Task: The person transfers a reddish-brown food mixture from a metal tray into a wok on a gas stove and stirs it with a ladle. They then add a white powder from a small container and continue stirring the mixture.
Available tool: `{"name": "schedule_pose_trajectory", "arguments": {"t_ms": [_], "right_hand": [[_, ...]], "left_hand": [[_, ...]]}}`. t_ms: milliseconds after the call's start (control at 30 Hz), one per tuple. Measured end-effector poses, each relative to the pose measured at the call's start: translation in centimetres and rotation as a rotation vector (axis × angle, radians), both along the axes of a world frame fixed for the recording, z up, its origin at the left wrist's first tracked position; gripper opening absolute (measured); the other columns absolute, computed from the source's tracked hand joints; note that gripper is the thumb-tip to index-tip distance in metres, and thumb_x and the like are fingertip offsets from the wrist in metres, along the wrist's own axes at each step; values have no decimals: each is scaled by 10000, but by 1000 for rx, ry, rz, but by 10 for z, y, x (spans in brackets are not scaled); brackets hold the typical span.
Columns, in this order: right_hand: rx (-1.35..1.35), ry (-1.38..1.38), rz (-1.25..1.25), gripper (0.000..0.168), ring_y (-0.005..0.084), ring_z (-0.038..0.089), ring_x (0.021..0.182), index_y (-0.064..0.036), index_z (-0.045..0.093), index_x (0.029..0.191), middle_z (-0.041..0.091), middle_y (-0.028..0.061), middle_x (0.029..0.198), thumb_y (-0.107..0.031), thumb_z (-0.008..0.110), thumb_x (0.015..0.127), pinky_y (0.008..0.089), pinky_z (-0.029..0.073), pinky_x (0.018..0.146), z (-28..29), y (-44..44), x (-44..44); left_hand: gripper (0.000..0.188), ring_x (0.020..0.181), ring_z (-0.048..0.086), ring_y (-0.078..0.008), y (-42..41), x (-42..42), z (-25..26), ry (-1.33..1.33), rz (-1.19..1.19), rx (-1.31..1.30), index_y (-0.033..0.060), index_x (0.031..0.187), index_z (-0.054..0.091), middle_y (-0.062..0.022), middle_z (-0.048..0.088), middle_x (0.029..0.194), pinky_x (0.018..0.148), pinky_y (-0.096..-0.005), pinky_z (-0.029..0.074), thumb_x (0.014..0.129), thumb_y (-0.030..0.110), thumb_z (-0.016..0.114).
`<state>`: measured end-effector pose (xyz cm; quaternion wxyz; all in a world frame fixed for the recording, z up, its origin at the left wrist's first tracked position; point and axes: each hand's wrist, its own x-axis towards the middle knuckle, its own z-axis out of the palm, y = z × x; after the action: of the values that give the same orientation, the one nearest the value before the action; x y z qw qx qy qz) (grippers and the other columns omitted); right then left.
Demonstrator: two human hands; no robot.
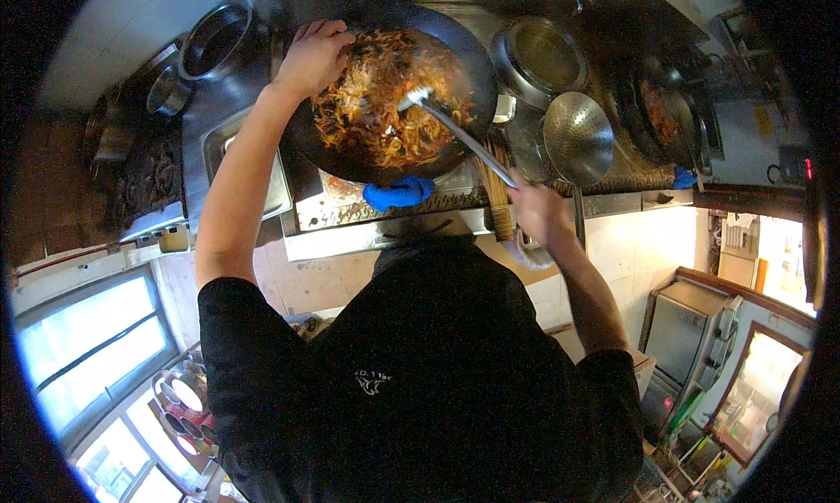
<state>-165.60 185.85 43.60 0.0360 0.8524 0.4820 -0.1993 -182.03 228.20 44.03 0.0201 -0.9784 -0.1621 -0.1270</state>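
A large dark wok [476,50] holds browned, noodle-like shredded food [394,142], with some haze over it. My right hand [539,215] grips the long metal handle of a wok spatula [469,139], whose head rests in the middle of the food. Over the wok's upper left rim lies my left hand [318,53], its fingers bent and partly hidden; whether it grips the rim I cannot tell. A blue cloth [398,193] is bunched at the wok's near edge.
Right of the wok are a bamboo wok brush [500,201], a round metal pot [548,57] and a perforated strainer [578,139]. Farther right sits another wok [663,116] with food. Metal bowls [216,42] and a rectangular steel pan [279,188] stand to the left.
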Motion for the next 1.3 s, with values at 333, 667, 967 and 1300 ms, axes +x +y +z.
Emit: {"name": "schedule_pose_trajectory", "arguments": {"t_ms": [333, 667, 967, 1300], "right_hand": [[172, 650, -185, 415, 383, 594, 966, -16, 515, 1241, 617, 228, 1043, -328, 404, 990, 449, 462, 835, -45, 58, -38], [84, -175, 22, 413, 394, 658, 786, -93, 501, 1311, 651, 231, 869, -284, 511, 944, 498, 521, 696, -15, -21, 28], [115, 990, -521, 372, 123, 509, 510, -81, 522, 1174, 545, 33, 697, -386, 394, 1005, 292, 429, 415, -52, 94, -54], [206, 99, -65, 328, 339, 634, 630, -93, 524, 1219, 609, 187, 693, -218, 527, 916, 455, 500, 562, -18, -40, 14]], "left_hand": [[364, 1260, 433, -299, 5, -14, -3, -36, -16, 6, 153, 1193, 607, -64, 487, 1345, 1073, -458, 328, 831, 187, 617], [362, 1214, 473, -321, 6, -26, -6, -13, -57, -38, 141, 1182, 604, -64, 510, 1299, 1035, -485, 367, 821, 169, 615], [400, 1210, 490, -314, 2, -3, -11, 43, -120, -74, 119, 1218, 587, -96, 522, 1313, 1036, -448, 383, 824, 185, 609], [467, 1144, 540, -365, -4, 25, -47, 270, -176, -408, 71, 1258, 553, -169, 578, 1238, 970, -414, 445, 805, 167, 607]]}}
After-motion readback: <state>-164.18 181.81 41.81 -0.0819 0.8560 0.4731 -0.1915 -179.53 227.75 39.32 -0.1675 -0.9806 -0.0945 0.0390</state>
